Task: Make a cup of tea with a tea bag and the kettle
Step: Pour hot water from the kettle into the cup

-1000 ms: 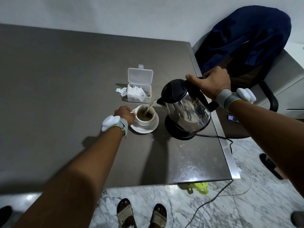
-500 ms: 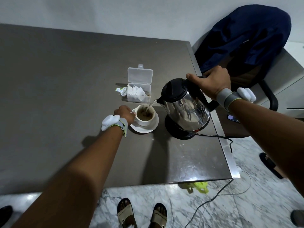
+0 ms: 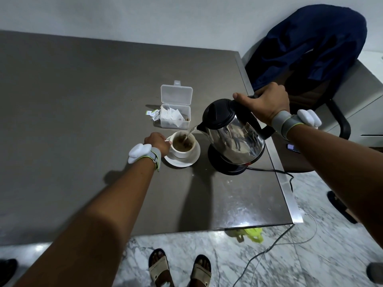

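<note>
A white cup (image 3: 182, 152) stands on a white saucer (image 3: 192, 158) on the grey table (image 3: 83, 112). My left hand (image 3: 158, 142) grips the cup at its left side. My right hand (image 3: 264, 105) is closed around the black handle of a steel kettle (image 3: 234, 133), which is tilted left above its black base (image 3: 228, 167). A thin stream of water runs from the spout into the cup. The cup holds brown liquid with a tea bag (image 3: 187, 144) in it.
A clear plastic box (image 3: 175, 117) of tea bags stands open behind the cup, with torn wrappers (image 3: 152, 114) at its left. The kettle's cord (image 3: 277, 172) runs off the table's right edge. A chair draped in blue cloth (image 3: 310, 48) stands right of the table.
The liquid in the cup has risen a little as water keeps pouring. Both hands and the kettle hold almost the same places.
</note>
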`<state>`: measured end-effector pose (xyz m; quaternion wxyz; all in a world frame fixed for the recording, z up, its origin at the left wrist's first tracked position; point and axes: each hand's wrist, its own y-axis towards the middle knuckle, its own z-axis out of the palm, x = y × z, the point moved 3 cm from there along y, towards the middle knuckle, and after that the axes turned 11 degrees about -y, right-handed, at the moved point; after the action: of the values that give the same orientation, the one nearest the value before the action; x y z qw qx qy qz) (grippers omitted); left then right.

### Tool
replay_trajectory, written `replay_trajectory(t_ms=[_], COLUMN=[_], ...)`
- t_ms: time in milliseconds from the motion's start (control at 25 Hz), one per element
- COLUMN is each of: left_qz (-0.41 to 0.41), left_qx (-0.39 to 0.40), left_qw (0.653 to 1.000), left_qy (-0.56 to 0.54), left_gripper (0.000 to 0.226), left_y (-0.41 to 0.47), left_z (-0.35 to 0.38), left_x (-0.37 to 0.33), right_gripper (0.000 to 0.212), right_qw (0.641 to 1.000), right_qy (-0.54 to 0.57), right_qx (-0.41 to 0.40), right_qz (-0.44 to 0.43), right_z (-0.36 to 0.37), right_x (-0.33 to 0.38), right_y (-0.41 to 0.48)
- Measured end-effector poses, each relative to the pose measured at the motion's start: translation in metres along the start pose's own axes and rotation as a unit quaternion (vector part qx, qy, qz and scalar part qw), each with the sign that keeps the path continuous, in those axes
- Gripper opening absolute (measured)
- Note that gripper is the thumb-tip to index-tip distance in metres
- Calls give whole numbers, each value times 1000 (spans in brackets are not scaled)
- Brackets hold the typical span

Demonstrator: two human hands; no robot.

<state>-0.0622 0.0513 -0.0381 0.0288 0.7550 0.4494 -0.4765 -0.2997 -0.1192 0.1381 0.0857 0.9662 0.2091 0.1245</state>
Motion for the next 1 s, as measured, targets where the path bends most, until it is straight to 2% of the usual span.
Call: replay_trajectory(t_ms=[360, 720, 1000], left_qz=[-1, 9, 12], left_qx=[5, 23, 46], left_qw=[1000, 997, 992], left_qy=[17, 79, 119], left_gripper=[27, 31, 36], left_y=[2, 3, 10], left_z=[1, 1, 2], left_x=[0, -5, -7], right_gripper=[75, 81, 76], right_qw=[998, 990, 981], right_qy=[51, 118, 144], right_qx=[-13, -35, -63], right_qz=[28, 75, 111], right_z=[6, 12, 12], right_x=[-12, -24, -26], right_y=[-1, -4, -6])
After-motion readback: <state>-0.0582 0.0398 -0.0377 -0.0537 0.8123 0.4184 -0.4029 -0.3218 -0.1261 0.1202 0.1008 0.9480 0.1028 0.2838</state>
